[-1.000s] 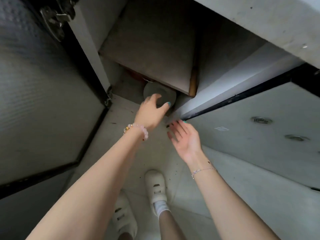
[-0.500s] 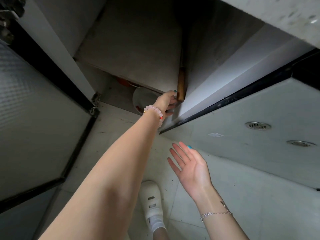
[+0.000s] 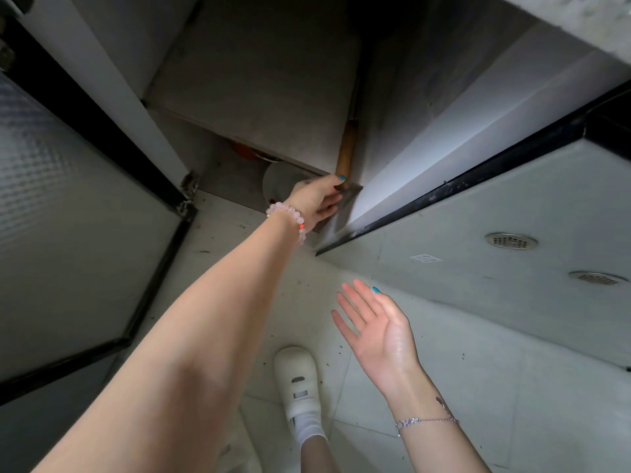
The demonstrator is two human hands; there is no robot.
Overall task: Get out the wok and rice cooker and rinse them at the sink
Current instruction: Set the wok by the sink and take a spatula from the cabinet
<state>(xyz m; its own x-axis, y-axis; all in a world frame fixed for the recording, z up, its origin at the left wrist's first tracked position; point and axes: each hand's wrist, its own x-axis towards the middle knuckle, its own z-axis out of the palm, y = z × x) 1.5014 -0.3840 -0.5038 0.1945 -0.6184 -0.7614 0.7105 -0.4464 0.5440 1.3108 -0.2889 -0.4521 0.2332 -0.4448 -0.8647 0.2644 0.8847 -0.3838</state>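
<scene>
Currently the wooden handle [image 3: 346, 151] sits in the dark right corner of the open cabinet [image 3: 256, 80], near a white round dish [image 3: 277, 186]. Left hand [image 3: 316, 199]: grip closed, thumb and curled fingers on the handle's lower end. Right hand [image 3: 375, 329]: grip wide, fingers straight, palm up above the tiled floor [image 3: 461, 387].

- Left hand [image 3: 316, 199]: arm outstretched, grip curled on a dark piece [image 3: 349, 195] at the foot of the wooden handle [image 3: 346, 151].
- Right hand [image 3: 375, 326]: nearer than the wooden handle, palm showing, fingers straight.
</scene>
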